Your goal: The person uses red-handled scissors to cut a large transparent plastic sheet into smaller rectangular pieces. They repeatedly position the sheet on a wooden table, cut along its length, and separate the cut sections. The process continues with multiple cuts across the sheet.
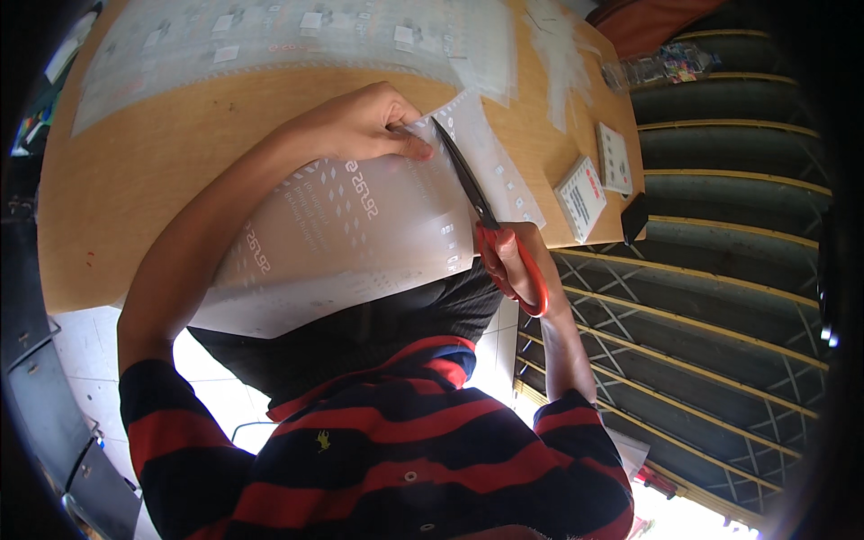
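Note:
A translucent printed plastic sheet lies over the near edge of the table, its lower part hanging over my lap. My left hand pinches the sheet's far edge between thumb and fingers, close to the scissor tips. In my right hand are scissors with red handles and dark blades. The blades run along a line in the sheet, pointing away from me and slightly left. To their right lies a narrow printed strip of the same plastic; whether it is fully separate I cannot tell.
Several printed translucent sheets cover the far left of the wooden table. Clear plastic offcuts lie at the far right. Two small white boxes and a black object sit by the right edge, near clear plastic packaging.

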Tool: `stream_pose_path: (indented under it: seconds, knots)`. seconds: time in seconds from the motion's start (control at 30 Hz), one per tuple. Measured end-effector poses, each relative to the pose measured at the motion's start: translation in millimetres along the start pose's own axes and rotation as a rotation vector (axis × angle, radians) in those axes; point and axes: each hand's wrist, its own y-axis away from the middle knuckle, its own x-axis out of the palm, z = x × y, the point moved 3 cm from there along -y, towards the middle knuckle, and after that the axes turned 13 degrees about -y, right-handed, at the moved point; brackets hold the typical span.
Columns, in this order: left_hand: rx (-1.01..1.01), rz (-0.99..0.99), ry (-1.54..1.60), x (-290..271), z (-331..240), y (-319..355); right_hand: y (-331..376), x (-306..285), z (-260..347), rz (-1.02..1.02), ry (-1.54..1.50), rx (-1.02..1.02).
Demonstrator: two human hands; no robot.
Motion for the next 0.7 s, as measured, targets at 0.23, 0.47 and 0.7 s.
stream_pose_path:
  seconds: [0.23,0.47,0.7]
  knots:
    - [0.009,-0.024,-0.003,1.3,0.6,-1.8,-3.6,-2.4,4.4,-0.012,0.024,0.058]
    - [-0.032,-0.021,-0.113,-1.4,0.2,-1.9,-7.2,-3.7,4.7,-0.048,0.063,0.03]
    - [-0.038,-0.031,-0.118,-5.1,-1.9,1.1,-0.6,-3.9,18.8,-0.205,0.007,-0.034]
